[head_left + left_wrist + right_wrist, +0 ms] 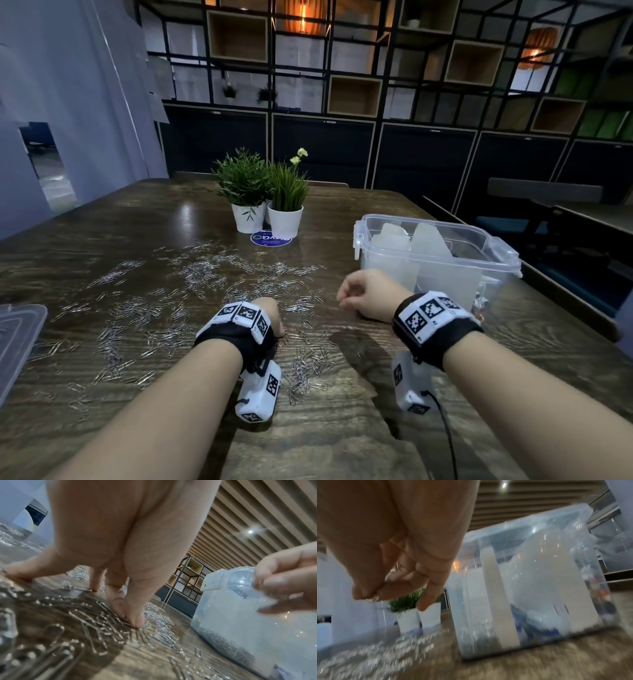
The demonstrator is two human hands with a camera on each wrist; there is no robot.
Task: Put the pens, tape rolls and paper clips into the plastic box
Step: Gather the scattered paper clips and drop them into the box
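Silver wire paper clips [178, 291] lie scattered across the dark wooden tabletop [102, 233]. The left hand [270, 317] pinches some against the wood with thumb and fingers [118, 601]. The right hand [366, 294], raised, has its fingers [399, 586] curled around a few clips. Just beside it stands the clear plastic box [493, 253], lidless.

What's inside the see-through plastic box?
The plastic box holds big whitish tape rolls standing up, and tiny silvery bits, probably paper clips, cover its floor. Something dark and bluish lies low behind the rolls; it is too blurry to name.
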